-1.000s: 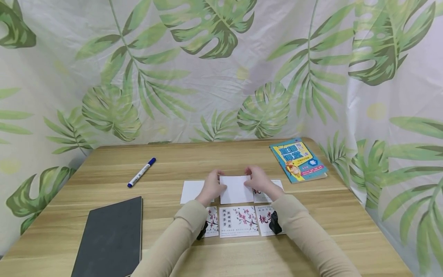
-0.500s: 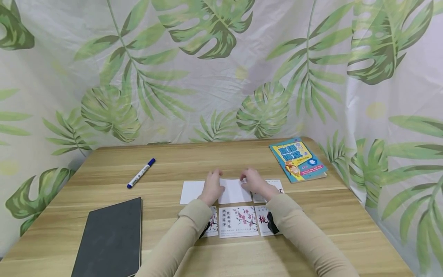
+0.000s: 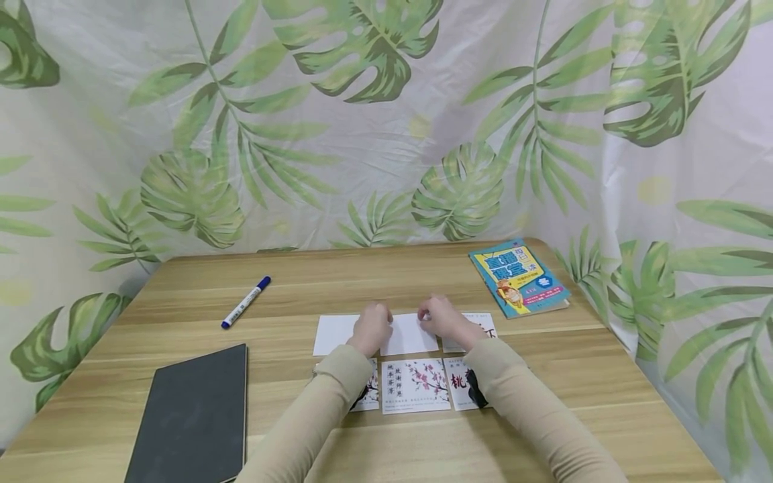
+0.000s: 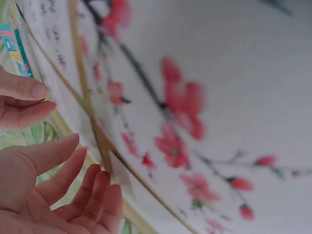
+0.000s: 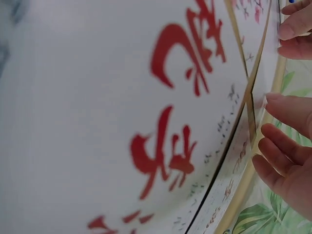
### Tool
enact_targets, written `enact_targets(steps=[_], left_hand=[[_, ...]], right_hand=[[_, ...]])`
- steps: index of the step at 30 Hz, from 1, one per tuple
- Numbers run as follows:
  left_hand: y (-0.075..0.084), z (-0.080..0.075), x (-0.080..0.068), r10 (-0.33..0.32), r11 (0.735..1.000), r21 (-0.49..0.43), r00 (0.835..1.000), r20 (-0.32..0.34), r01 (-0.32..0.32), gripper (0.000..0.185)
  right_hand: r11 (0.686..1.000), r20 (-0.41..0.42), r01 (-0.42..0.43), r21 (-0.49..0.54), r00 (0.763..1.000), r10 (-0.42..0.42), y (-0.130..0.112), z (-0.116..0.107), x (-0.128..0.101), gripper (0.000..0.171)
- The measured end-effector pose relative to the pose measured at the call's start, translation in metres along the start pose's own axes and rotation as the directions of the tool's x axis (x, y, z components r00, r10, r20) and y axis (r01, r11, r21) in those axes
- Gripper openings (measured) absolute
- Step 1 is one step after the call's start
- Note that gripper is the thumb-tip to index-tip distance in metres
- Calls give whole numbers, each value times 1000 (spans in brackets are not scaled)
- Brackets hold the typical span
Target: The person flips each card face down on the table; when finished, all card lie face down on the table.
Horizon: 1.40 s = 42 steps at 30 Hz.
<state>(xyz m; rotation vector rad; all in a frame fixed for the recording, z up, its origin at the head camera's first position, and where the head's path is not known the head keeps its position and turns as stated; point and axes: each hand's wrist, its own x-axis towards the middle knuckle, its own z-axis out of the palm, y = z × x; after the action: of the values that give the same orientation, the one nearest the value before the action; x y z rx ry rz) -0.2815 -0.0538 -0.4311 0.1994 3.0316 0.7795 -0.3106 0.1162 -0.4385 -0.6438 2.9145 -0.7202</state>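
Observation:
Six cards lie in two rows on the wooden table point(image 3: 543, 376). My left hand point(image 3: 371, 326) point(image 4: 58, 195) rests at the left edge of the blank white middle card point(image 3: 410, 334) in the back row, with loosely curved fingers that hold nothing. At that card's right edge my right hand point(image 3: 438, 318) point(image 5: 287, 161) touches it with nearly straight fingers. A second blank card point(image 3: 331, 334) lies to the left and a printed card point(image 3: 481, 323) to the right. In the front row are a blossom card point(image 3: 418, 386) point(image 4: 195, 122) and a red-character card point(image 3: 457, 384) point(image 5: 146, 122). My sleeves hide part of the front row.
A blue-capped marker point(image 3: 245, 302) lies at the back left. A dark notebook point(image 3: 193, 416) sits at the front left. A colourful book point(image 3: 519, 278) lies at the back right corner. A leaf-print curtain point(image 3: 386, 121) closes off the back and the sides.
The blank middle card, held slightly raised a second ago, now lies flat in the back row. Both hands have sunk to the table at its edges and loosened.

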Motion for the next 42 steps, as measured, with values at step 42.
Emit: enact_targets(steps=[42], left_hand=[[80, 23, 26, 111, 991, -98, 979, 168, -95, 50]], right_hand=[[992, 42, -123, 15, 992, 122, 87, -59, -60, 60]])
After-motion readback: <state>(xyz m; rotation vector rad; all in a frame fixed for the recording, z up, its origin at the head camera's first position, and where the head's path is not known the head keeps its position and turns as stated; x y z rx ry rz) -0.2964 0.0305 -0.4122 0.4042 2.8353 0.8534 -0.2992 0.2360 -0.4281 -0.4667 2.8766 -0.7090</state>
